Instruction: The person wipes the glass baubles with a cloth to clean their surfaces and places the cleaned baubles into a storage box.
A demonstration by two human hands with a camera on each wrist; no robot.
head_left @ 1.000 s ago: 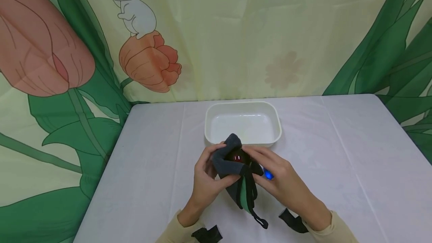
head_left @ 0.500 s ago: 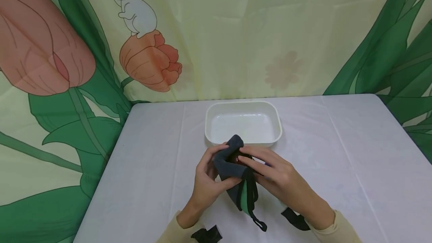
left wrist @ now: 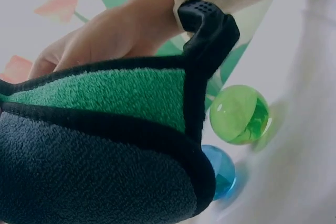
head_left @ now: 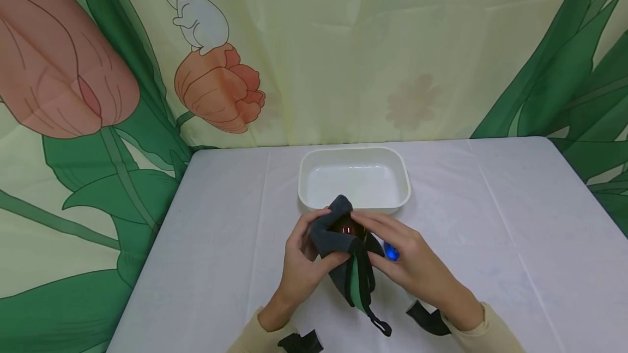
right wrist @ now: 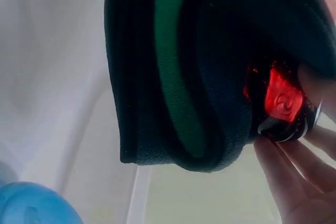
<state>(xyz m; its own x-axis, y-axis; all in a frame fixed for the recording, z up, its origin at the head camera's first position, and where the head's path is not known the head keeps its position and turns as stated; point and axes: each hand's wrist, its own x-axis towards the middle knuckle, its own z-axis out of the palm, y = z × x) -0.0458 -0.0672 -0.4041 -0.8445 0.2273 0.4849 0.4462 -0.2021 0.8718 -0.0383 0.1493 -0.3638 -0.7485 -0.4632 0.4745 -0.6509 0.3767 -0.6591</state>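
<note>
A cleaning cloth (head_left: 333, 241), dark grey on one side and green on the other, with black edging and a hanging loop, is folded around a see-through red ball (right wrist: 283, 100). My left hand (head_left: 306, 257) grips the cloth from the left, its thumb along the front fold. From the right, my right hand (head_left: 407, 249) holds the ball at the cloth's opening, fingertips on its far side and thumb low near the cloth. Only part of the ball's glossy surface shows; the cloth hides the rest. Both hands are raised in front of the white tray (head_left: 306, 195).
A blue ball (head_left: 391, 251) shows in the gap beside my right hand. In the left wrist view a light green ball (left wrist: 239, 114) rests close to the blue one on the white tablecloth (head_left: 221, 244). A printed curtain (head_left: 319, 70) hangs behind the table.
Half a second ago my right fingers lay across the ball; they have drawn back to its far side, uncovering it and the blue ball behind. The left hand has kept its grip.
</note>
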